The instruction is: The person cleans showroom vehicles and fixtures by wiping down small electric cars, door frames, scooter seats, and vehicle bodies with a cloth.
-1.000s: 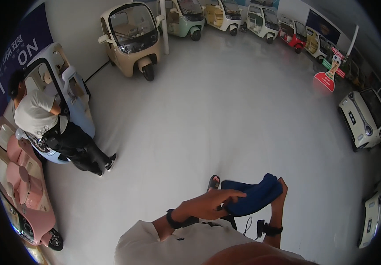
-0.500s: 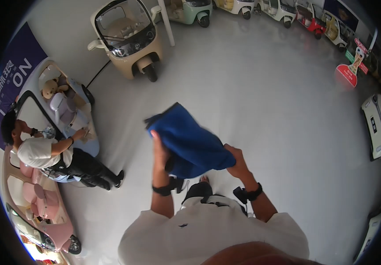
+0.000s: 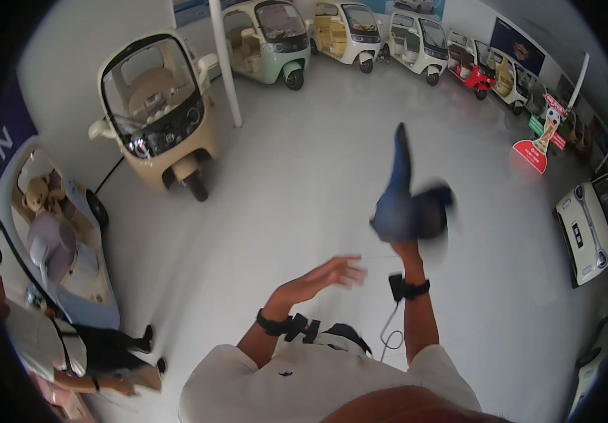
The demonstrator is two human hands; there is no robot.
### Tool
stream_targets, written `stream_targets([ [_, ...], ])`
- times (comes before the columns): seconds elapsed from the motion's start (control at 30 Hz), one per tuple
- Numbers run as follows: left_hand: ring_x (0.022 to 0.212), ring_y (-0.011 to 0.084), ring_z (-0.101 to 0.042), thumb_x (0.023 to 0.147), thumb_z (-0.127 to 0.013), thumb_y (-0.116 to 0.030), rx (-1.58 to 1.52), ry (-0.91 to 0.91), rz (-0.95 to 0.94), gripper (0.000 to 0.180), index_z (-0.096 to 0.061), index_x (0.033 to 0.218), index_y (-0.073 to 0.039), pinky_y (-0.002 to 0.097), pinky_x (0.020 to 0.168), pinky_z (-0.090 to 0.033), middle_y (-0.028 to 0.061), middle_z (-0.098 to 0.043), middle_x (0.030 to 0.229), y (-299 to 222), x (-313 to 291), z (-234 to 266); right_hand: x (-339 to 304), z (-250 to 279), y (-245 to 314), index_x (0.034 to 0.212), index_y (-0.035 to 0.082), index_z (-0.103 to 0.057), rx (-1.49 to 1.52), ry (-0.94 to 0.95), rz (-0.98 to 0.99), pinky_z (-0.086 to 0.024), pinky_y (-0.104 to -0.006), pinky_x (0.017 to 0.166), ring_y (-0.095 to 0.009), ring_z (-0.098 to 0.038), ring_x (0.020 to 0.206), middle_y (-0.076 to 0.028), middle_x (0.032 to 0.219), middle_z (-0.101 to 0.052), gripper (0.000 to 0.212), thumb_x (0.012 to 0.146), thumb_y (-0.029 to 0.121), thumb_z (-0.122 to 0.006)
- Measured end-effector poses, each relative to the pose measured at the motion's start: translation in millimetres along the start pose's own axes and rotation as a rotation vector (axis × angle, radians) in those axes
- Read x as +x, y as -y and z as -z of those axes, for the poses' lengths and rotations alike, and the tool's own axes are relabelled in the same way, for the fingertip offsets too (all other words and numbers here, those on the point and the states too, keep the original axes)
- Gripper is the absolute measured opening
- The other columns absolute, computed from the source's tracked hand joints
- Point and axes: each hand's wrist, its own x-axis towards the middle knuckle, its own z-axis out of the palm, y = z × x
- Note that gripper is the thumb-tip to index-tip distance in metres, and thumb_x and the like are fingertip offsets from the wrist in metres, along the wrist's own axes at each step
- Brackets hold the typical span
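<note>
A blue cloth (image 3: 411,215) with a dark edge is bunched up in front of me, smeared by motion. One dark-edged flap points up and another swings out to the right. My right hand (image 3: 406,249) grips it from below, its fingers mostly hidden by the cloth. To the left and lower, my left hand (image 3: 332,272) is held in the air with its fingers stretched out and slightly blurred. It holds nothing and stays apart from the cloth. Both wrists wear black bands, and a thin cable hangs by the right one.
A beige three-wheeler (image 3: 170,120) stands front left beside a white pole (image 3: 226,63); several more line the back. A light blue vehicle (image 3: 85,282) and another person (image 3: 71,345) are at left. A red sign (image 3: 533,156) and a white vehicle (image 3: 586,225) stand at right.
My left hand has let go of the cloth. My right hand has swung it up and to the right, and it has bunched. The view has turned, so the vehicles and the other person sit lower.
</note>
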Motion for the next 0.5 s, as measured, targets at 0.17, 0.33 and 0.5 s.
stream_targets([
  [0.17,0.131,0.0318,0.0,0.077,-0.065,-0.03,0.669,-0.298,0.201,0.08,-0.014,0.137,-0.013,0.046,0.102,-0.019,0.0135,0.001,0.142,35.6,54.6,92.0,23.3,-41.2,12.0,0.093,0.002,-0.06,0.449,0.188,-0.053,-0.045,-0.0313,0.071,-0.024,-0.06,0.079,-0.013,0.085,-0.063,0.027,0.072,0.018,-0.062],
  [0.33,0.116,0.0231,-0.04,0.083,-0.059,-0.028,0.41,0.204,0.402,0.058,-0.034,0.128,-0.002,0.035,0.095,-0.035,0.0153,-0.043,0.123,57.1,90.9,163.7,104.9,-16.5,14.9,0.092,0.002,-0.059,0.459,0.563,0.241,-0.046,-0.0276,0.063,-0.017,-0.059,0.069,-0.011,0.081,-0.063,0.027,0.068,0.014,-0.064],
  [0.5,0.064,0.0095,-0.053,0.089,-0.049,-0.021,0.423,-0.376,0.333,0.022,-0.048,0.096,0.0,0.0244,0.057,-0.044,0.0037,-0.053,0.074,50.5,119.1,231.6,200.2,-25.1,-7.2,0.093,-0.002,-0.057,0.728,0.222,0.229,-0.047,-0.0281,0.068,-0.015,-0.059,0.076,-0.009,0.087,-0.063,0.037,0.063,0.011,-0.073],
])
